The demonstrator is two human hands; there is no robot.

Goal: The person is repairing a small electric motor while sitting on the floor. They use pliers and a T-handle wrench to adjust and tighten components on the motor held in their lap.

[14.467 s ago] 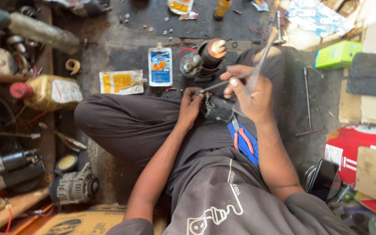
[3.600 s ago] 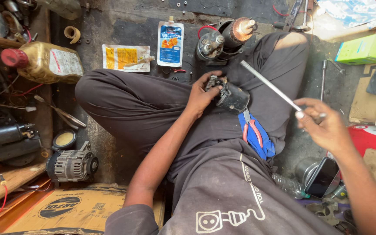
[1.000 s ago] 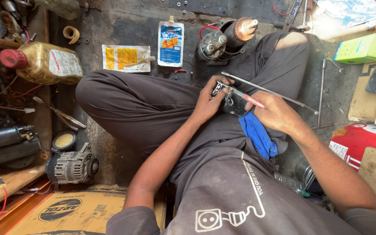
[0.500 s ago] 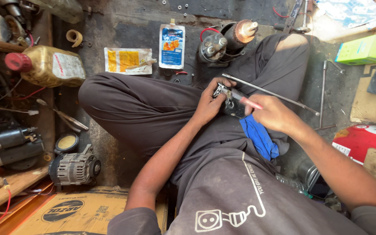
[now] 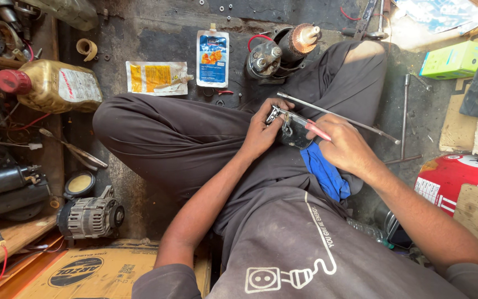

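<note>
I sit cross-legged on a dirty workshop floor. My left hand (image 5: 262, 130) grips a small dark metal motor part (image 5: 289, 128) held over my lap. My right hand (image 5: 343, 146) holds red-handled pliers (image 5: 317, 130) against that part. A long thin metal rod (image 5: 338, 117) lies across my right leg just beyond the hands. A blue cloth (image 5: 324, 173) lies on my lap under my right hand.
A starter motor with a copper armature (image 5: 281, 51) stands past my knees, beside two pouches (image 5: 212, 51). An oil bottle (image 5: 51, 86) and an alternator (image 5: 89, 216) lie left. An L-shaped wrench (image 5: 404, 122), a green box (image 5: 456, 60) and a red container (image 5: 453, 177) are right.
My right hand, earlier out to the right holding the long rod, has come back to the part. Over the last second both hands have barely moved.
</note>
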